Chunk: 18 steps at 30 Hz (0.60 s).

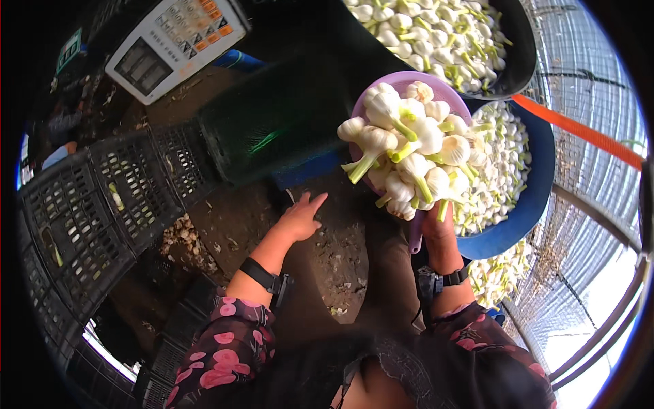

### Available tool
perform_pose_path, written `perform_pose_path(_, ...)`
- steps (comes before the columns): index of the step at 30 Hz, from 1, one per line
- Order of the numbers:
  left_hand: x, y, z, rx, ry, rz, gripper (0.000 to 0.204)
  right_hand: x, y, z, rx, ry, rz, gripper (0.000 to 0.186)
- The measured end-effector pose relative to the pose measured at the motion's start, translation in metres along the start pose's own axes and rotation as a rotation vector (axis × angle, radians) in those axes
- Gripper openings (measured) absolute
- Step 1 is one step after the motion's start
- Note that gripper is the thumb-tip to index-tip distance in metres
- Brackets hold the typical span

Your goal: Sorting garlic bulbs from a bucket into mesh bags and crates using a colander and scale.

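Note:
A purple plastic scoop (376,84) heaped with white garlic bulbs (428,135) on short green stems is in my right hand (439,223). That hand is closed at the scoop's near side, beside the handle (415,237), its fingers mostly hidden by the bulbs. My left hand (301,217) hangs in the air left of the scoop, fingers spread and holding nothing. Below and to the right of the scoop stands a blue tub (524,213) full of garlic bulbs. Behind it is a dark tub (521,48), also full of garlic.
A weighing scale's keypad and display panel (153,60) stands at far left. Black slatted crates (133,187) line the left side. A dark green crate (272,126) sits ahead of my left hand. An orange strap (579,129) crosses at right, before wire mesh (593,88). Garlic scraps litter the dirt floor (337,273).

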State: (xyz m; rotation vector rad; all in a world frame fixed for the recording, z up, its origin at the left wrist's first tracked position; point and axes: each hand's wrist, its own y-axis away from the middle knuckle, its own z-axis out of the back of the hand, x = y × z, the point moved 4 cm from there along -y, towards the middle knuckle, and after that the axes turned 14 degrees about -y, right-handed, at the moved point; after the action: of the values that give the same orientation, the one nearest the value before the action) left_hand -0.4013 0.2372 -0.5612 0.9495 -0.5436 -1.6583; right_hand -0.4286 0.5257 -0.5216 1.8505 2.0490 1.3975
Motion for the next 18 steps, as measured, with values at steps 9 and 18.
perform_pose_path(9, 0.105, -0.058, -0.035, -0.384, 0.45, 0.189, 0.068, -0.138, -0.116, -0.087, 0.027, 0.698, 0.141, 0.035)
perform_pose_path(18, 0.115, -0.054, -0.051, -0.505, 0.522, 0.092, 0.066, -0.18, -0.152, -0.123, 0.193, 1.654, 0.913, 0.076)
